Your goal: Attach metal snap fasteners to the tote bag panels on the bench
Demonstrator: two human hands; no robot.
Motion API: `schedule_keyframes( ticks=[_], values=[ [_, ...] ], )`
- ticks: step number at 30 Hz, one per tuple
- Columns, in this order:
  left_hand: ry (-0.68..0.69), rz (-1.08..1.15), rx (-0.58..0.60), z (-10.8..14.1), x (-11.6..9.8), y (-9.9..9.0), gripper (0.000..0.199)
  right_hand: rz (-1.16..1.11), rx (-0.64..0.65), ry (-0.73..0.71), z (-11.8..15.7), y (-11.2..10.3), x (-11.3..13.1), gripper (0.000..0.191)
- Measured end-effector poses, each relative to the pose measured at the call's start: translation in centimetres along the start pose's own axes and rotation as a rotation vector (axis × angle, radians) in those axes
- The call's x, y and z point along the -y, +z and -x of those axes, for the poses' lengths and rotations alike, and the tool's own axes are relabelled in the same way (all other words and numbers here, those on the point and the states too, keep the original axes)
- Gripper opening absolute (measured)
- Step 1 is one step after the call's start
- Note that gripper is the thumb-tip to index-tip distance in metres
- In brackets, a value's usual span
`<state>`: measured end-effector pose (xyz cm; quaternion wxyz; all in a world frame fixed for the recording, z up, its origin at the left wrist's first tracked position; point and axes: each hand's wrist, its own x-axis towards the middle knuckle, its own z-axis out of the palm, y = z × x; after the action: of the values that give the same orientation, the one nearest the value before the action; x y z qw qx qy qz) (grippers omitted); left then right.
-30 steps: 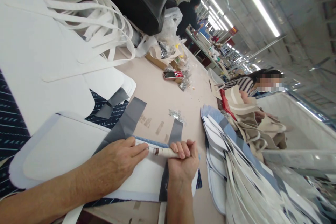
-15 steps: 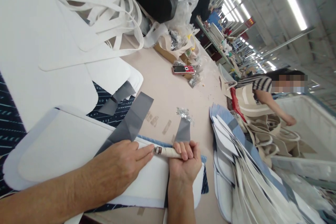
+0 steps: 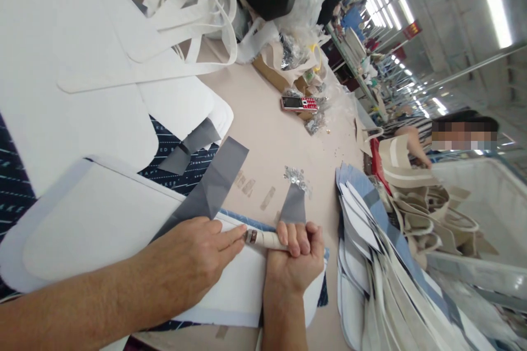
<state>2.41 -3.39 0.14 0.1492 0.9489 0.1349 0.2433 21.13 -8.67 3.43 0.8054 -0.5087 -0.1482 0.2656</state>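
Observation:
My right hand point(image 3: 294, 266) is closed in a fist, palm turned up, around a slim tool point(image 3: 267, 239) with a cream wrapped handle and a dark band near its front end. The tool's tip is hidden by my left fingertips. My left hand point(image 3: 200, 255) lies with index and middle fingers stretched out against that end; its thumb is out of sight. Both hands rest over a white padded panel point(image 3: 111, 219) with a blue edge. One grey strip point(image 3: 214, 186) slants out beyond my left hand. Another grey strip point(image 3: 293, 205) shows beyond my right fist.
Small shiny metal pieces point(image 3: 295, 175) lie past the right strip. A red phone point(image 3: 299, 103) sits near a cardboard box point(image 3: 269, 74). White straps point(image 3: 185, 16) heap at upper left. Stacked panels point(image 3: 358, 230) stand right, beside a white bin point(image 3: 494, 192) and a person point(image 3: 415, 145).
The view has shifted slightly, so the table things appear a little farther right. My hands keep the same hold. The person at the right has drawn the arm back from the bin.

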Motion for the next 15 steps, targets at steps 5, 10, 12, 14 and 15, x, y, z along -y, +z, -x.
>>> schedule_keyframes(
  ticks=[5,10,12,14,15],
  values=[
    [-0.028,0.002,-0.039,0.2,0.1,0.2,0.035,0.073,0.322,-0.135,2.0,2.5,0.7,0.030],
    [0.034,-0.066,-0.052,-0.1,0.3,-0.2,0.037,0.005,0.255,-0.064,0.8,1.5,1.0,0.032],
    [0.032,-0.066,-0.048,-0.2,0.3,-0.3,0.038,-0.030,0.165,-0.034,0.0,0.6,0.9,0.031],
    [0.023,-0.057,-0.055,-0.2,0.3,-0.3,0.040,-0.051,0.124,-0.013,-0.6,-0.1,0.7,0.029],
    [0.018,-0.059,-0.061,-0.1,0.2,-0.3,0.040,-0.055,0.118,-0.006,-0.6,-0.2,0.6,0.029]
  ],
)
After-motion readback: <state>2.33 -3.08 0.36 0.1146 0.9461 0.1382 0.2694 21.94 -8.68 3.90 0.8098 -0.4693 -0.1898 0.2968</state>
